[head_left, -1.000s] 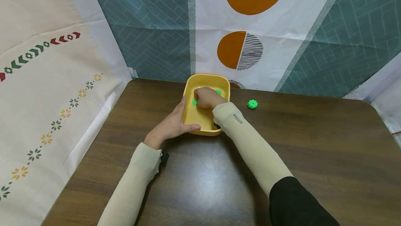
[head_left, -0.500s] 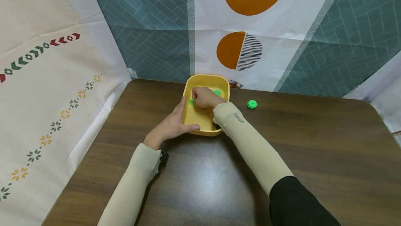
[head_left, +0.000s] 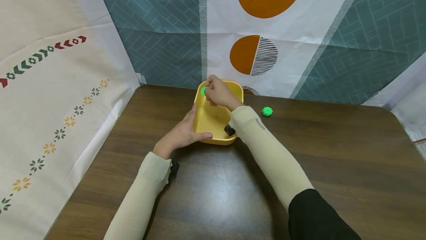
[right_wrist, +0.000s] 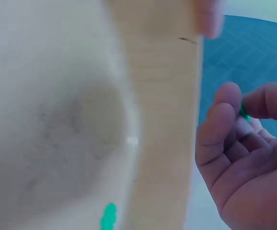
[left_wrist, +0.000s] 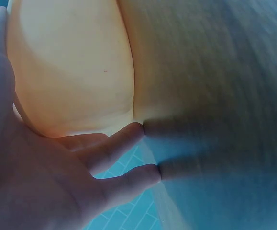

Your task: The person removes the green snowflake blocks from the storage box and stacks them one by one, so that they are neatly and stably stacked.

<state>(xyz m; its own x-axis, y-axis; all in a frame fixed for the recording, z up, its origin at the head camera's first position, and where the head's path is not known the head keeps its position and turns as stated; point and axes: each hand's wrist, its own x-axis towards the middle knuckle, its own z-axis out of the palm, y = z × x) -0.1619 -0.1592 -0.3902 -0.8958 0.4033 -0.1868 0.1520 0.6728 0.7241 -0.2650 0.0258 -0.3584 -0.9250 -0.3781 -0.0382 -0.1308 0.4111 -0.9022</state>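
In the head view, a yellow plastic tray [head_left: 213, 123] stands at the back of the table. My left hand [head_left: 179, 132] rests along its left side, thumb over the near corner. In the left wrist view its straight fingers [left_wrist: 116, 148] are spread beside the tray wall, tips at the table. My right hand [head_left: 221, 94] is raised at the tray's far left, pinching a small green notched disc [head_left: 203, 91] between thumb and fingers; only a sliver of that disc shows in the right wrist view. Another green disc [right_wrist: 108, 218] lies inside the tray, hidden in the head view.
More green disc [head_left: 267, 111] material lies on the brown wooden table [head_left: 332, 158], right of the tray. A patterned cloth [head_left: 259, 62] hangs directly behind the table's back edge, and a white embroidered cloth [head_left: 66, 92] hangs at the left.
My right hand has risen from the tray floor toward its far rim, bringing a green disc up with it. The left hand and tray have stayed in place.
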